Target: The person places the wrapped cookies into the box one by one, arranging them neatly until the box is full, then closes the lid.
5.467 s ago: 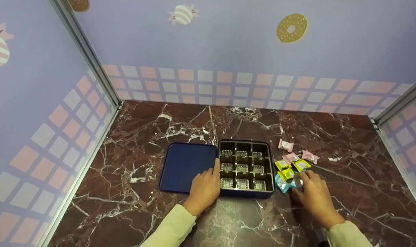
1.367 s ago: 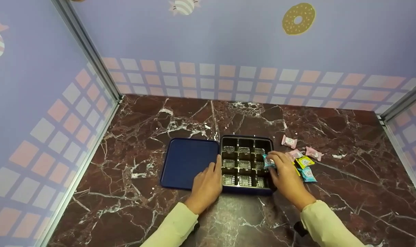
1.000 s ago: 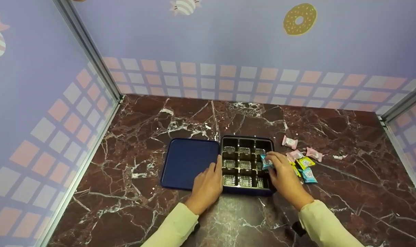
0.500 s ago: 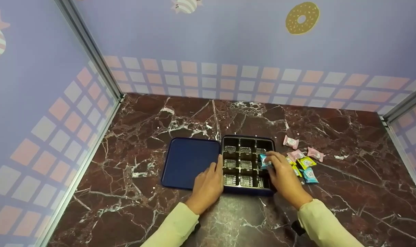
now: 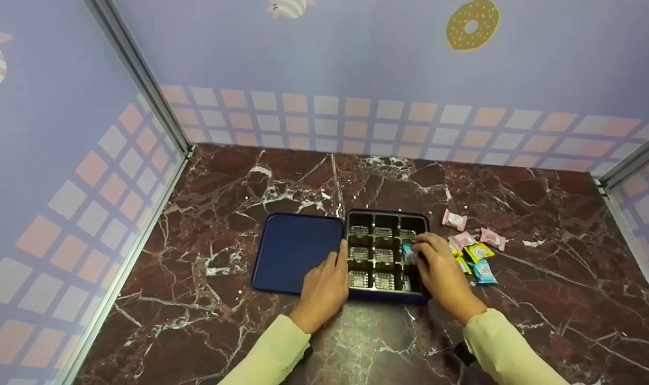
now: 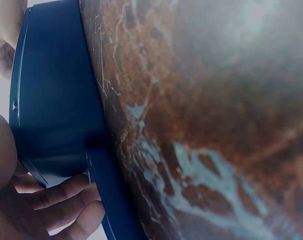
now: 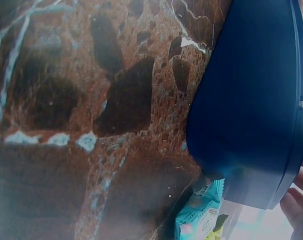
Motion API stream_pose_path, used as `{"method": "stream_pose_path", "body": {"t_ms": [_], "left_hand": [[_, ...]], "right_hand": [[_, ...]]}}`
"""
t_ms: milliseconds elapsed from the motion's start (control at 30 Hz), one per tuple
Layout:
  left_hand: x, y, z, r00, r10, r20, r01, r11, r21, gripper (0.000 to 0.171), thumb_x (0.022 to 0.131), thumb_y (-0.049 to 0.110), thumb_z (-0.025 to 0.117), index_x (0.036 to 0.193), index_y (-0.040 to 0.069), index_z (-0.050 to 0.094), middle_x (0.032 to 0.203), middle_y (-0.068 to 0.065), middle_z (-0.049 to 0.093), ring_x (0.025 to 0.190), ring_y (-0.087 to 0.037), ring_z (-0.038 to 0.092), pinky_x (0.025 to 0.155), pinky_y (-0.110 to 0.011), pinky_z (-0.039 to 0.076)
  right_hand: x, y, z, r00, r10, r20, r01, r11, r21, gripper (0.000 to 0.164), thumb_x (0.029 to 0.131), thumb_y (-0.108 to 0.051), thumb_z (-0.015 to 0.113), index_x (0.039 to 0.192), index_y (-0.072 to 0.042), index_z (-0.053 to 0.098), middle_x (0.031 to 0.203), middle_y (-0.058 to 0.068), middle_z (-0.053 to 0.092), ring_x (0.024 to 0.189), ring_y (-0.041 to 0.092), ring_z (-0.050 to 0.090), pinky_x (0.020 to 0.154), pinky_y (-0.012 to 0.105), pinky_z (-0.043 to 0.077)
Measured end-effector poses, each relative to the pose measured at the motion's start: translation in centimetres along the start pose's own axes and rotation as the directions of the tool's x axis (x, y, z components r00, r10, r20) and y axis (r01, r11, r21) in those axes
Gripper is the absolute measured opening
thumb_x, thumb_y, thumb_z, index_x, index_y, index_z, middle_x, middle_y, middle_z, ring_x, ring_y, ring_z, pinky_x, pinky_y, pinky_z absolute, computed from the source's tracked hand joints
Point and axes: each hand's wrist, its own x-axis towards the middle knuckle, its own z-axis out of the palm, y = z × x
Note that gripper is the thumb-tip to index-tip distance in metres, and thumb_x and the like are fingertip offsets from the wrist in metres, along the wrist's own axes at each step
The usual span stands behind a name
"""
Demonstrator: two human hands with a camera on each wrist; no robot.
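Head view: the right hand [image 5: 444, 270] pinches a blue packet [image 5: 408, 253] at the middle-row right compartment of the box [image 5: 388, 295]; the left hand [image 5: 325, 289], fingers extended, touches the box's left side; loose packets [image 5: 478, 252] lie right on the desk [image 5: 222, 342]; left wrist view: that hand lies between box and lid [image 6: 115, 200]; right wrist view: a second packet [image 7: 199, 212] lies beside the box.

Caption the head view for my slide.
Right hand holds a blue packet at the divided box, left hand alongside.

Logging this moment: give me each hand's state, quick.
Left hand: open, touching the box.
Right hand: closed, holding a blue packet.
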Motion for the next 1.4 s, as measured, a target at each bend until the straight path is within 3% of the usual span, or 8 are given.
{"method": "stream_pose_path", "body": {"t_ms": [167,400,833,1133,1400], "left_hand": [[0.0,0.0,0.0,1.000,0.006,-0.008,-0.006,1.000,0.007,0.055,0.095,0.020,0.054,0.147,0.006,0.041,0.098,-0.009,0.062,0.059,-0.018,0.053,0.051,-0.033,0.045],[0.0,0.0,0.1,0.997,0.030,-0.071,-0.028,0.999,0.028,0.056,0.092,0.019,0.058,0.143,0.004,0.045,0.096,-0.009,0.063,0.060,-0.020,0.057,0.051,-0.034,0.046],[0.0,0.0,0.0,1.000,0.000,-0.023,0.000,1.000,0.003,0.056,0.094,0.021,0.055,0.146,0.006,0.042,0.097,-0.008,0.063,0.061,-0.020,0.056,0.052,-0.035,0.046],[0.0,0.0,0.0,1.000,-0.005,-0.013,0.005,1.000,-0.006,0.056,0.094,0.021,0.055,0.147,0.007,0.041,0.099,-0.008,0.063,0.061,-0.019,0.056,0.052,-0.033,0.046],[0.0,-0.1,0.2,0.999,0.007,-0.043,-0.007,1.000,-0.006,0.053,0.096,0.021,0.052,0.146,0.007,0.042,0.093,-0.007,0.061,0.059,-0.020,0.054,0.050,-0.035,0.045]], "right_hand": [[0.1,-0.1,-0.1,1.000,0.013,0.009,-0.013,1.000,-0.010,0.026,0.072,0.013,0.072,0.092,-0.002,0.067,0.111,0.016,0.064,0.109,0.034,0.057,0.098,0.037,0.042],[0.1,-0.1,-0.3,1.000,0.027,0.015,-0.026,1.000,-0.017,0.028,0.070,0.009,0.077,0.092,-0.003,0.067,0.110,0.016,0.064,0.107,0.032,0.057,0.095,0.038,0.043],[-0.1,0.1,-0.7,0.999,0.044,-0.003,-0.044,0.999,-0.026,0.026,0.070,0.005,0.080,0.092,-0.002,0.068,0.110,0.017,0.063,0.106,0.032,0.058,0.096,0.038,0.042],[-0.4,0.3,-1.1,0.999,0.037,-0.013,-0.037,0.998,-0.054,0.029,0.068,0.004,0.082,0.091,-0.004,0.067,0.109,0.015,0.064,0.099,0.031,0.058,0.088,0.041,0.045],[-0.6,0.3,-1.4,0.999,0.031,-0.011,-0.032,0.998,-0.055,0.028,0.070,0.006,0.081,0.093,-0.003,0.067,0.110,0.017,0.064,0.103,0.032,0.058,0.091,0.044,0.045]]}}
